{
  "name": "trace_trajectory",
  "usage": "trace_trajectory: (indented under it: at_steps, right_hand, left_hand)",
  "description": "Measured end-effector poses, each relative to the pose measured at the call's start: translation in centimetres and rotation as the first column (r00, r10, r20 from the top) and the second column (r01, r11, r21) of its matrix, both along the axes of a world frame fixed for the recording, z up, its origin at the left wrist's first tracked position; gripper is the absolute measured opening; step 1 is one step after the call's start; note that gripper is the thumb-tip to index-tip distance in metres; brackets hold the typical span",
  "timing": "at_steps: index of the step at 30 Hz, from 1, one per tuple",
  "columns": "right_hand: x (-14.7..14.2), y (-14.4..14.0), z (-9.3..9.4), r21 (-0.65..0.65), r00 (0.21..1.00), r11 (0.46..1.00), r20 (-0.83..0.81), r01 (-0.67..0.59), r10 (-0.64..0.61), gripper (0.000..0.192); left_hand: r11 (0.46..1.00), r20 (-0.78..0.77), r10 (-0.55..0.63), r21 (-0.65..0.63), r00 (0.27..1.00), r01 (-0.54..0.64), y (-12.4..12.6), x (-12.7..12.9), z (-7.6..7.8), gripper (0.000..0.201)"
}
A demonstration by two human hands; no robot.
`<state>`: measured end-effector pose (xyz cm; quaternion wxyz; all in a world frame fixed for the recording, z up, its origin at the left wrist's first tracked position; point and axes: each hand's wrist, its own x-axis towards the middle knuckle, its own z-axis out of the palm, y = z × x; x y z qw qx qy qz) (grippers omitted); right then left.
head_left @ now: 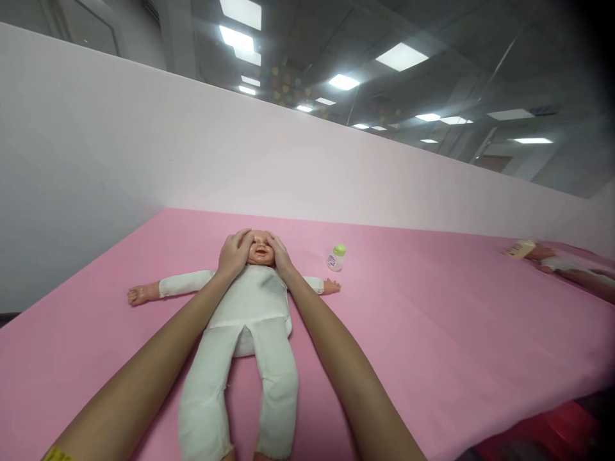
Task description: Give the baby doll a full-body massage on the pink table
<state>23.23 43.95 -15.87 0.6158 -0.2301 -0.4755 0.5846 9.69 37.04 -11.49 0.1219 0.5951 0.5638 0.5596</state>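
A baby doll point(250, 314) in a white suit lies on its back on the pink table cover point(432, 320), arms spread, legs toward me. My left hand point(234, 253) cups the left side of the doll's head point(261, 250). My right hand point(279, 255) cups the right side of that head. Both hands press against the head with fingers curved around it. A small baby bottle point(337, 257) with a green cap stands just right of the doll's hand.
A pale partition wall point(240, 153) runs along the table's far edge. At the far right another person's arm point(583, 278) rests on the cover beside another doll point(538, 251). Something red point(552, 429) shows below the table's near right edge.
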Motion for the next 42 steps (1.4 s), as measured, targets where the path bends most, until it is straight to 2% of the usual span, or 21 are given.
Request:
trace_trajectory:
  at_steps: [3, 11, 19, 26, 32, 38, 42]
  right_hand:
    - [0.1, 0.0, 0.1, 0.024, 1.0, 1.0, 0.023, 0.006, -0.007, 0.05]
    - [-0.2, 0.5, -0.2, 0.027, 0.999, 0.999, -0.019, 0.033, -0.032, 0.043]
    - [0.3, -1.0, 1.3, 0.002, 0.999, 0.999, 0.027, 0.039, -0.039, 0.045]
    - [0.2, -1.2, 1.8, -0.04, 0.999, 0.998, 0.003, 0.048, -0.048, 0.035]
    - [0.3, -1.0, 1.4, 0.017, 0.998, 0.999, 0.036, 0.043, -0.044, 0.045]
    - [0.1, -0.2, 0.9, 0.04, 0.997, 0.998, 0.057, 0.053, -0.055, 0.045]
    - [-0.1, 0.1, 0.9, 0.031, 0.996, 0.996, 0.042, 0.08, -0.081, 0.038]
  left_hand:
    - [1.0, -0.018, -0.009, -0.005, 1.0, 0.009, 0.2, -0.2, 0.1, 0.048]
    - [1.0, -0.042, -0.011, -0.022, 0.999, 0.01, 0.2, -0.3, 0.4, 0.052]
    - [0.999, -0.017, -0.024, -0.037, 1.0, 0.023, 0.2, -0.4, 1.0, 0.053]
    - [0.999, 0.004, -0.005, -0.052, 1.0, 0.006, 0.1, -0.2, 1.0, 0.05]
    - [0.995, 0.088, -0.05, -0.083, 0.995, 0.057, -0.1, 0.1, 1.7, 0.055]
    - [0.997, 0.086, -0.044, -0.062, 0.995, 0.049, 0.7, -0.3, 1.0, 0.049]
    - [0.998, 0.053, -0.019, -0.06, 0.998, 0.023, 1.3, -0.6, 0.7, 0.045]
